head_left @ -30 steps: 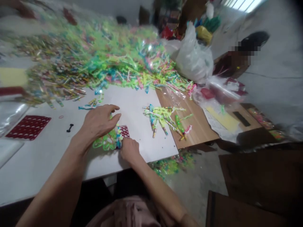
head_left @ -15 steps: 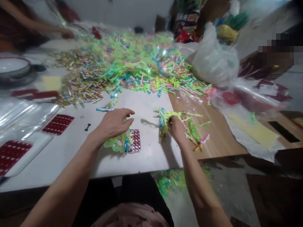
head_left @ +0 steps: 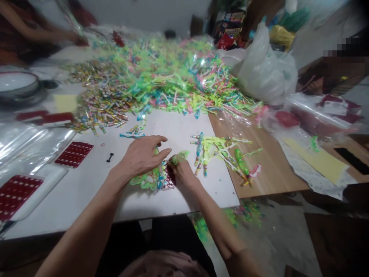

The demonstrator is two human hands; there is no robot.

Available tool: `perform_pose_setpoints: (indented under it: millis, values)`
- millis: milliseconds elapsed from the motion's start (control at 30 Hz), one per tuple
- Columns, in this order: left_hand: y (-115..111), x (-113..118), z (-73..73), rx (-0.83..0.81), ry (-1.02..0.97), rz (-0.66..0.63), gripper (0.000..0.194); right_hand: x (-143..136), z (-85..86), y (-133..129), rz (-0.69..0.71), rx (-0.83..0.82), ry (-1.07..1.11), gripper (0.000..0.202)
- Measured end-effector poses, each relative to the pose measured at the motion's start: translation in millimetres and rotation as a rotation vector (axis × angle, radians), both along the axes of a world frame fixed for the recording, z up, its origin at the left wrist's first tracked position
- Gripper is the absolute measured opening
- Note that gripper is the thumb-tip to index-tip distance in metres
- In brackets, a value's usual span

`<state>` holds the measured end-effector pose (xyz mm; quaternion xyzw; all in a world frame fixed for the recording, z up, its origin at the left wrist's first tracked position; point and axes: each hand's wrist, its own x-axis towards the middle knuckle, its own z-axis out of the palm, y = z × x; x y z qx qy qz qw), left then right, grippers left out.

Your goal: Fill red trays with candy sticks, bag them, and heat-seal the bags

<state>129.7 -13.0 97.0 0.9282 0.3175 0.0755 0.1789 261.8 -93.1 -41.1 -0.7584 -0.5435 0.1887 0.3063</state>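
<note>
My left hand lies palm down with its fingers stretched and apart, over several translucent green plastic pieces. Those pieces sit along the left side of a dark red perforated card on the white board. My right hand is closed at the card's upper right edge, pinching a translucent light-green plastic piece; the far end of that piece is hidden by the fingers. To the right of this hand lies a loose group of yellow-green strips with small striped tubes.
A large heap of green, pink and blue strips covers the back, beside a pile of small striped tubes. More dark red cards lie left, near a black dumbbell-shaped piece. A white plastic bag stands right. Another person's arm shows top left.
My right hand has moved left from the loose strips to the red card, carrying a light-green piece. My left hand stays nearly in place. The view has shifted slightly.
</note>
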Motion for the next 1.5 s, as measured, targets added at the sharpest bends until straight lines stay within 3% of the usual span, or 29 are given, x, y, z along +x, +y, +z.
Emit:
perform_pose_setpoints:
  millis: [133,267,300,400,467,533,633,767,867,967,1067,1300,1433,1500]
  values:
    - [3.2,1.7,-2.4,0.019,0.008,0.021,0.051,-16.0,15.8,9.6,0.028,-0.224,-0.317,0.027]
    - [5.1,4.5,-5.6,0.039,0.06,0.077,0.042,10.0,27.2,-7.0,0.139,-0.252,-0.304,0.023]
    - [5.0,4.9,-5.9,0.037,0.067,0.079,0.042,21.8,28.9,-14.2,0.073,-0.258,-0.301,0.026]
    - [3.5,6.2,-5.5,0.055,0.077,0.086,0.042,51.1,29.9,-29.7,-0.305,-0.357,-0.415,0.035]
    - [2.1,7.0,-4.5,0.073,0.083,0.084,0.043,58.2,27.6,-31.3,-0.411,-0.418,-0.475,0.042]
    - [1.2,7.2,-3.6,0.072,0.089,0.081,0.043,56.1,24.2,-29.5,-0.384,-0.4,-0.431,0.049]
    - [1.7,6.2,-3.9,0.051,0.084,0.079,0.043,44.3,18.8,-29.8,-0.296,-0.243,-0.197,0.054]
    - [2.9,5.6,-5.9,0.042,0.051,0.09,0.041,19.6,8.2,-35.2,-0.204,0.093,0.129,0.034]
    - [2.5,5.8,-6.4,0.051,0.039,0.084,0.04,0.7,-2.5,-37.0,-0.168,0.209,0.076,0.024]
    - [1.8,5.2,-6.2,0.042,0.032,0.061,0.04,-6.5,-8.4,-38.6,-0.081,0.178,-0.102,0.023]
    - [1.5,4.3,-6.1,0.041,0.017,0.064,0.04,-6.9,-4.7,-36.0,-0.017,0.124,-0.144,0.021]
    - [-1.7,6.6,-1.1,0.008,0.008,0.039,0.055,-28.9,20.0,-5.3,-0.041,-0.26,-0.371,0.025]
    - [0.5,7.0,-1.0,0.028,0.087,0.101,0.048,-4.6,24.5,-23.1,0.054,-0.244,-0.229,0.015]
    - [2.3,5.7,-1.5,0.036,0.087,0.091,0.046,15.6,25.2,-42.0,-0.068,-0.274,-0.227,0.018]
